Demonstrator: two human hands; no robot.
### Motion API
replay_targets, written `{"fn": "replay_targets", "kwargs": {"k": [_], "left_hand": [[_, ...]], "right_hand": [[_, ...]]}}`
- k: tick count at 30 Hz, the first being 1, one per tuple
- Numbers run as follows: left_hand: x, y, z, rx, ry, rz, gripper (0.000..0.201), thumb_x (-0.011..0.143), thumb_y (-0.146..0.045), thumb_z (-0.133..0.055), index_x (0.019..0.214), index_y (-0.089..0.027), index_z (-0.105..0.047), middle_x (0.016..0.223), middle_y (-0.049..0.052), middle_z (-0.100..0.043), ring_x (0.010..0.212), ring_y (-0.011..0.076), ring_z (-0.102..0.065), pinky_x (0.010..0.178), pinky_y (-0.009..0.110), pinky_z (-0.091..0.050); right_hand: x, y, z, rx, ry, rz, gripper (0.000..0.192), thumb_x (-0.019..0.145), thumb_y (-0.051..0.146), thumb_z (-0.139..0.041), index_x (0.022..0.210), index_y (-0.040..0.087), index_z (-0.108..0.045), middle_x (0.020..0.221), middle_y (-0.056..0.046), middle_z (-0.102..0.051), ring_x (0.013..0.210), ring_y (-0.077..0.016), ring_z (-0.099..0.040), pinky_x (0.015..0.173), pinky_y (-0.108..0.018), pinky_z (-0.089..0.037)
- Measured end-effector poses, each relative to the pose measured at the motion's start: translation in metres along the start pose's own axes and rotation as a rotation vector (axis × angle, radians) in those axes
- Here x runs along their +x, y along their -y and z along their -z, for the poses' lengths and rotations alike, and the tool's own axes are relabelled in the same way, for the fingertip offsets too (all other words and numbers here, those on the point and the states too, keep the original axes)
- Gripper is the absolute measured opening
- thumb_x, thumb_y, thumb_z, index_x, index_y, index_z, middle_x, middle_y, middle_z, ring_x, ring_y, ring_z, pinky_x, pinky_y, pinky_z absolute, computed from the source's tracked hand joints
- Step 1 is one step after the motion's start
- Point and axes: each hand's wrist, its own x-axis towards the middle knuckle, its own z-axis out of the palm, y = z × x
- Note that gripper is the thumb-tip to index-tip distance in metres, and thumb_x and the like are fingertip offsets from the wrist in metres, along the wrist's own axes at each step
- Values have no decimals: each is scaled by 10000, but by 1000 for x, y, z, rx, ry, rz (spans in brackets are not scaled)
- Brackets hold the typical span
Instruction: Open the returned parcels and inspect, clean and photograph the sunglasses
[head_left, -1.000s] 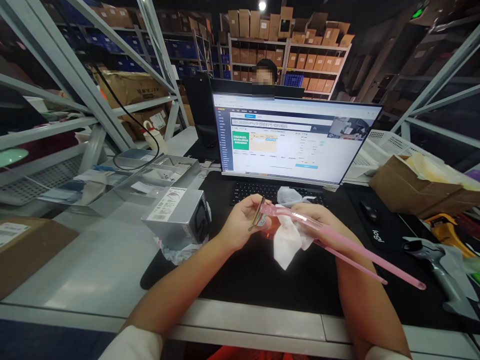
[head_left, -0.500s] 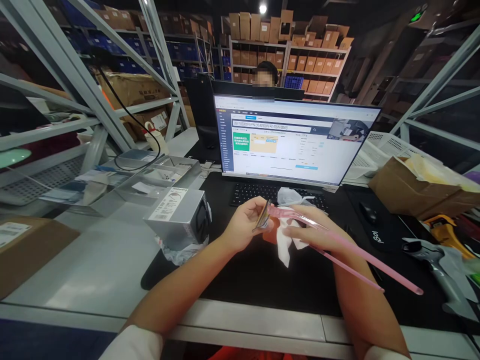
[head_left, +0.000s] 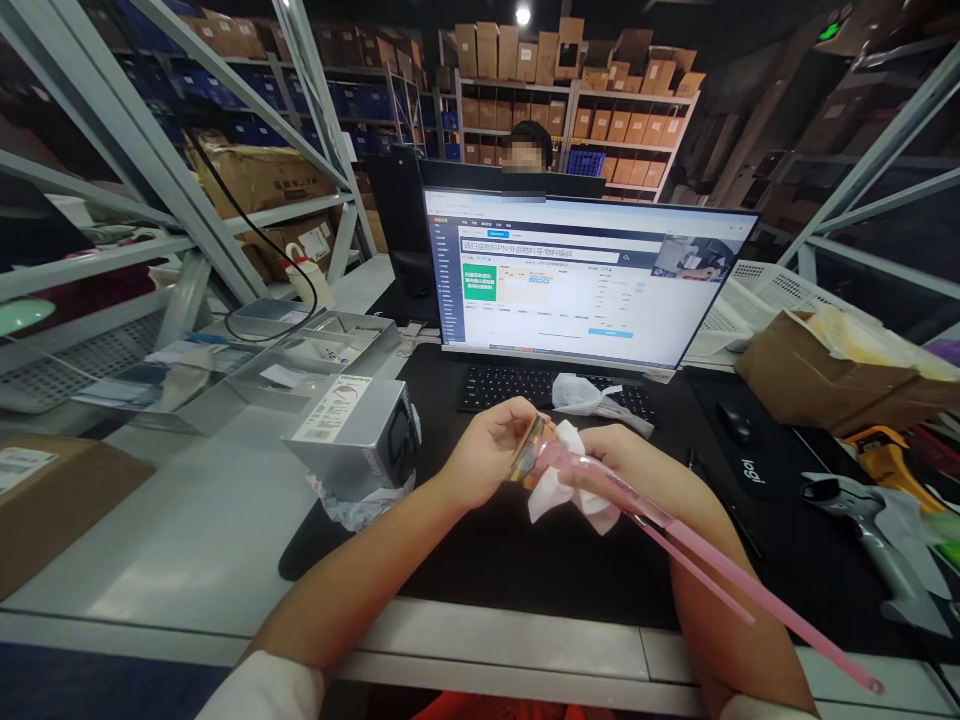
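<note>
Above the black desk mat, my left hand (head_left: 487, 455) is closed on the lens end of a pair of pink-armed glasses (head_left: 690, 530). The lens part looks shiny and orange-tinted, and fingers partly cover it. Both long pink arms stretch to the lower right, past my right wrist. My right hand (head_left: 637, 465) is closed around a crumpled white tissue (head_left: 551, 492) that is pressed to the glasses beside the lens. Some of its fingers are hidden behind the pink arm. A grey box (head_left: 349, 435) with a label stands left of my hands on clear plastic wrap (head_left: 367, 508).
A monitor (head_left: 555, 290) and keyboard (head_left: 502, 385) are behind my hands, with a whitish plastic bag (head_left: 577, 393) on the keys. At right lie a mouse (head_left: 735, 422), a barcode scanner (head_left: 862, 540) and an open carton (head_left: 817, 385). Clear trays (head_left: 292, 365) sit at left. A person is behind the monitor.
The glasses have tilted, their arm tips swinging lower and further right. The tissue has shifted slightly left, against the lens end. Both hands stay close together.
</note>
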Motion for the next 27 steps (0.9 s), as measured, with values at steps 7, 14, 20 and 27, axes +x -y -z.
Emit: {"fn": "replay_targets", "kwargs": {"k": [7,14,20,27], "left_hand": [[4,9,8,-22,-83,-49,439,592,-341,-953,908,-173,-699,883,42,-697,822,180,-666,729,281,-542],[5,10,13,-56,-104,-98,480,620,-394,-941,987,-187,-710,931,50,-697,926,218,-688,891,355,-529],[3,14,13,-25,-64,-46,458,619,-392,-940,916,-166,-676,895,48,-678,867,195,-663,789,305,-524],[3,10,4,-228,-61,177,428,593,-354,-954,891,-159,-717,840,43,-691,785,165,-665,771,284,-543]], "right_hand": [[7,-26,12,-80,-303,-31,364,936,459,-565,729,169,-640,729,-24,-646,681,-166,-556,604,-266,-398],[-8,-33,25,171,-510,23,459,984,576,-454,805,180,-604,768,-25,-598,688,-165,-526,634,-286,-426],[-5,-10,12,23,-56,73,334,956,480,-545,842,180,-637,834,-27,-677,741,-178,-593,677,-277,-455],[-1,-13,6,72,-18,43,300,934,476,-590,900,189,-671,843,-30,-707,739,-185,-634,659,-274,-471]]}}
